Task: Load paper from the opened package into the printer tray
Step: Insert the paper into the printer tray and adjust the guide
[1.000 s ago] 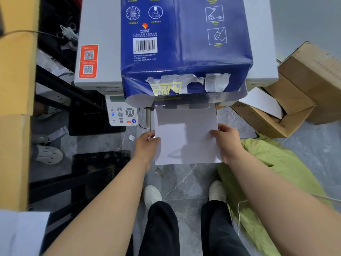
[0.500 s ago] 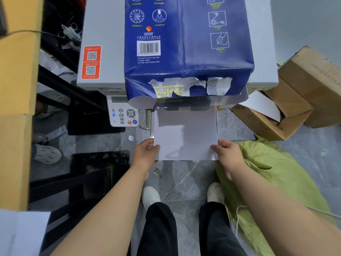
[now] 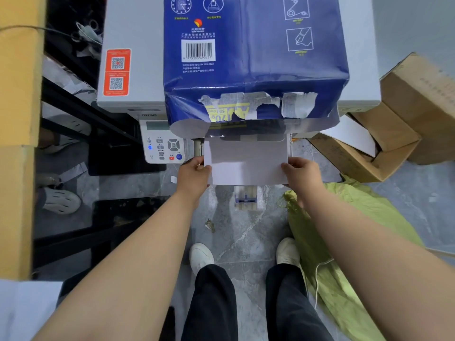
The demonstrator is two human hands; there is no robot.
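Left hand: I pinch the paper stack at its left edge.
Right hand: fingers grasping its right edge.
Package: torn open, atop my printer.

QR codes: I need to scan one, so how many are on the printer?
2, both on the orange sticker on the printer's top left: one upper, one lower. The paper package may hide others.

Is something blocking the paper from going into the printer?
Nothing visible blocks it. The paper, held by the left hand and right hand, already reaches under the blue package, whose torn flap hides the slot.
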